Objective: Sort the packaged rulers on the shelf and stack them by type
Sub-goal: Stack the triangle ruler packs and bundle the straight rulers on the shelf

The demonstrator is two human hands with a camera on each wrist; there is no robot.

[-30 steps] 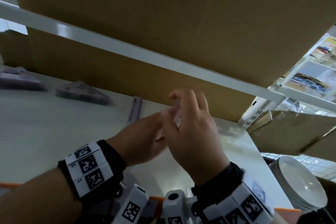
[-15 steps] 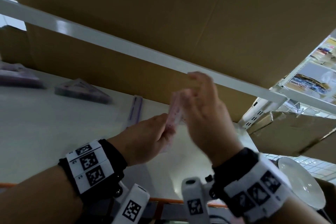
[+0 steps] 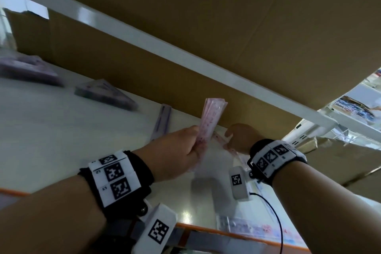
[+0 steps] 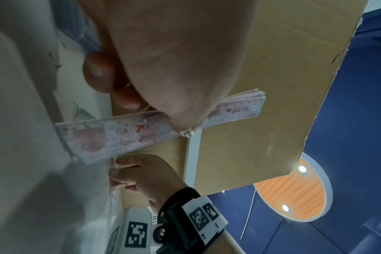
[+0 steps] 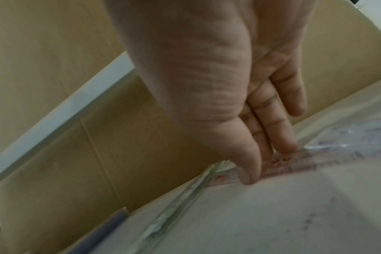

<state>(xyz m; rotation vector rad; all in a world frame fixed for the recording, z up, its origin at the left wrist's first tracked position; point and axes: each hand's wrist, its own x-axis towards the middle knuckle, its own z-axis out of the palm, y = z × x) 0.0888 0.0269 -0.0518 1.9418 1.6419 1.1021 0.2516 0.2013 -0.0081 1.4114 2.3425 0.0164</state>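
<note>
My left hand (image 3: pixel 193 142) grips a bundle of pink packaged rulers (image 3: pixel 210 117) and holds it upright above the white shelf (image 3: pixel 61 140). The left wrist view shows the same bundle (image 4: pixel 124 137) under my thumb, its ends fanned. My right hand (image 3: pixel 232 137) is lower and to the right, down on the shelf by the cardboard box. There its thumb and fingers (image 5: pixel 248 177) pinch the end of a single pink ruler (image 5: pixel 294 163) lying flat, also seen as a pink ruler (image 3: pixel 224 144) in the head view.
A purple ruler (image 3: pixel 161 123) lies by the cardboard box (image 3: pixel 144 62). Stacks of triangular set squares (image 3: pixel 105 95) and a purple stack (image 3: pixel 26 70) sit further left. Another packaged ruler (image 3: pixel 253 229) lies at the orange front edge. A greenish ruler (image 5: pixel 180 197) lies along the box.
My right hand has left the bundle and dropped to the shelf on the right, onto a single pink ruler. The left hand keeps the bundle raised.
</note>
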